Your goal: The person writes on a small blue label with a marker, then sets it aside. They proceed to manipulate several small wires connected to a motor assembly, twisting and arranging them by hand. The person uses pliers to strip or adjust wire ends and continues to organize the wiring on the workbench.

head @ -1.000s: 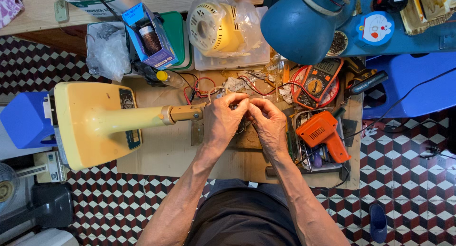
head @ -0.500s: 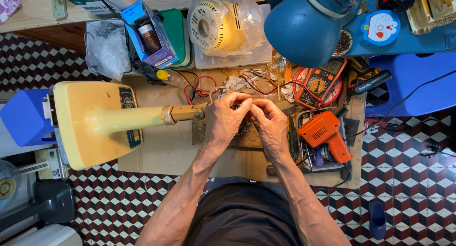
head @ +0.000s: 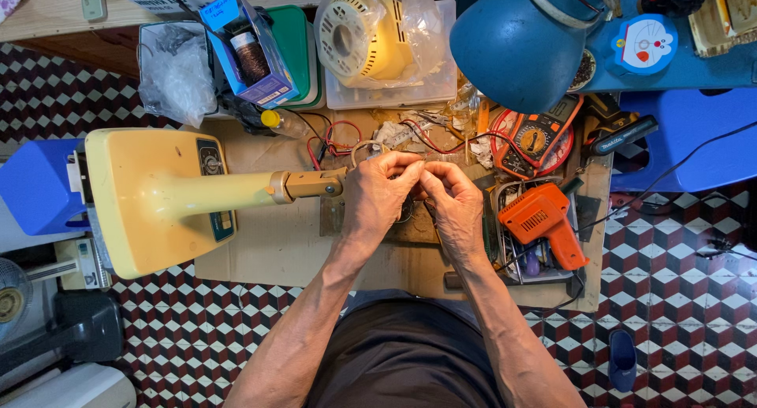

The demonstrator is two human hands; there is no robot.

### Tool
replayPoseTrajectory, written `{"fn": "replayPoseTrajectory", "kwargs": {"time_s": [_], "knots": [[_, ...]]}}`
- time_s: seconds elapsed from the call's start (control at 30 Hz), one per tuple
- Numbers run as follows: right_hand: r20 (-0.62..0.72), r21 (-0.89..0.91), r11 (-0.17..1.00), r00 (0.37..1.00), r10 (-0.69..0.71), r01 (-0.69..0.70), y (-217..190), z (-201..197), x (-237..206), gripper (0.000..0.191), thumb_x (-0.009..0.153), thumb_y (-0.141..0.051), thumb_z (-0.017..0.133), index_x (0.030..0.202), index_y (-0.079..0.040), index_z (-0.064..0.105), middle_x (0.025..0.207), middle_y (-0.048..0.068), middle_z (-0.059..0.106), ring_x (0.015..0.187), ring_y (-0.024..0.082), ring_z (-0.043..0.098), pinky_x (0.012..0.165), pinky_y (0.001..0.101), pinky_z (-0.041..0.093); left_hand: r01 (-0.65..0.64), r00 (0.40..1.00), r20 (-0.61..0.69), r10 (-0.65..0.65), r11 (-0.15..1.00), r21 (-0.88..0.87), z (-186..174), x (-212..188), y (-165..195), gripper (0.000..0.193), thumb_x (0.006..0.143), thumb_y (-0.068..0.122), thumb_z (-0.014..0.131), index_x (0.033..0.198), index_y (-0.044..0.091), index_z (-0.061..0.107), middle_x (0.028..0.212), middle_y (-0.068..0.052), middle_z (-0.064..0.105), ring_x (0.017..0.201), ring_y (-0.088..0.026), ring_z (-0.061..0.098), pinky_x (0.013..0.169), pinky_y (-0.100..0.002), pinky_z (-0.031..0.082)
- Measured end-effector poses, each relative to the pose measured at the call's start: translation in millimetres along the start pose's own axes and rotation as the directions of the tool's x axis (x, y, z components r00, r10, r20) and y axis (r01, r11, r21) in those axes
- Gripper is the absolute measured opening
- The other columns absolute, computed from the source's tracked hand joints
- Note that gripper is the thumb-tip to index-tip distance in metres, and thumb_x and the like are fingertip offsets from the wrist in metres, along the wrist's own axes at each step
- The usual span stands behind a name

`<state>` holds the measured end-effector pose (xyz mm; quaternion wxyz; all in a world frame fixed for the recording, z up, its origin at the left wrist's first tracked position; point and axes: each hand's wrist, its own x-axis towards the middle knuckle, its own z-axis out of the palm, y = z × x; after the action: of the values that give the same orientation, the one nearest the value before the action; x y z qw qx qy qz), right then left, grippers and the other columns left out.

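Left hand (head: 377,197), right hand (head: 451,204) — fingertips drawn closer together by fan stand (head: 169,195) neck; otherwise negligible chg.

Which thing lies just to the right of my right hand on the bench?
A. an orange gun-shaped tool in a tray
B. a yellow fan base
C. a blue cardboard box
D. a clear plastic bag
A: the orange gun-shaped tool rests in a tray beside the right hand, while the yellow fan base lies away to the left of the left hand.
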<state>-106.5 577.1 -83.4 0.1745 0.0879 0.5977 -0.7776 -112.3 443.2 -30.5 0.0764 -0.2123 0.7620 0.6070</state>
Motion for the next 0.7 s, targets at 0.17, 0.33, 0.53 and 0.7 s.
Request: {"fn": "replayPoseTrajectory", "kwargs": {"time_s": [0.17, 0.33, 0.53, 0.7], "knots": [[-0.001, -0.011, 1.0, 1.0, 0.008, -0.008, -2.3, 0.0, 0.3, 0.02, 0.101, -0.015, 0.065, 0.112, 0.0, 0.069, 0.095, 0.003, 0.071, 0.085, 0.009, 0.068, 0.078, 0.024, 0.057, 0.035, 0.999, 0.006, -0.035, 0.999, 0.014, -1.7, -2.8, 2.3, 0.025, 0.094, 0.021, 0.07, 0.109, 0.003, 0.077, 0.079, -0.003, 0.079, 0.059, -0.005, 0.067, 0.045, -0.021, 0.048], [-0.001, 0.0, 1.0, 1.0, 0.008, -0.008, -2.8, 0.4, 1.9, 0.019, 0.101, -0.014, 0.066, 0.112, 0.001, 0.07, 0.094, 0.004, 0.072, 0.084, 0.009, 0.067, 0.076, 0.0232, 0.056, -0.001, 1.0, -0.007, 0.001, 0.999, 0.042, -1.5, -1.6, 1.5, 0.025, 0.094, 0.022, 0.072, 0.109, 0.004, 0.078, 0.08, -0.003, 0.08, 0.061, -0.002, 0.07, 0.047, -0.019, 0.051], [0.002, -0.018, 1.0, 1.0, 0.02, -0.02, -4.2, 0.4, 0.8, 0.02, 0.101, -0.015, 0.066, 0.112, 0.001, 0.07, 0.093, 0.004, 0.071, 0.083, 0.008, 0.066, 0.075, 0.0227, 0.054, 0.018, 1.0, -0.007, -0.017, 0.995, 0.095, -1.3, -2.7, 4.0, 0.024, 0.093, 0.024, 0.072, 0.108, 0.006, 0.078, 0.072, -0.001, 0.077, 0.05, -0.001, 0.059, 0.042, -0.021, 0.045], [0.006, -0.014, 1.0, 1.0, -0.004, 0.004, -1.7, -0.2, -0.4, 0.02, 0.1, -0.014, 0.066, 0.113, 0.001, 0.069, 0.095, 0.003, 0.072, 0.084, 0.008, 0.068, 0.076, 0.0228, 0.056, 0.024, 1.0, 0.013, -0.025, 0.996, 0.088, -1.5, -2.5, 4.8, 0.025, 0.092, 0.025, 0.072, 0.108, 0.007, 0.077, 0.071, 0.0, 0.076, 0.047, -0.002, 0.056, 0.04, -0.022, 0.043]]}}
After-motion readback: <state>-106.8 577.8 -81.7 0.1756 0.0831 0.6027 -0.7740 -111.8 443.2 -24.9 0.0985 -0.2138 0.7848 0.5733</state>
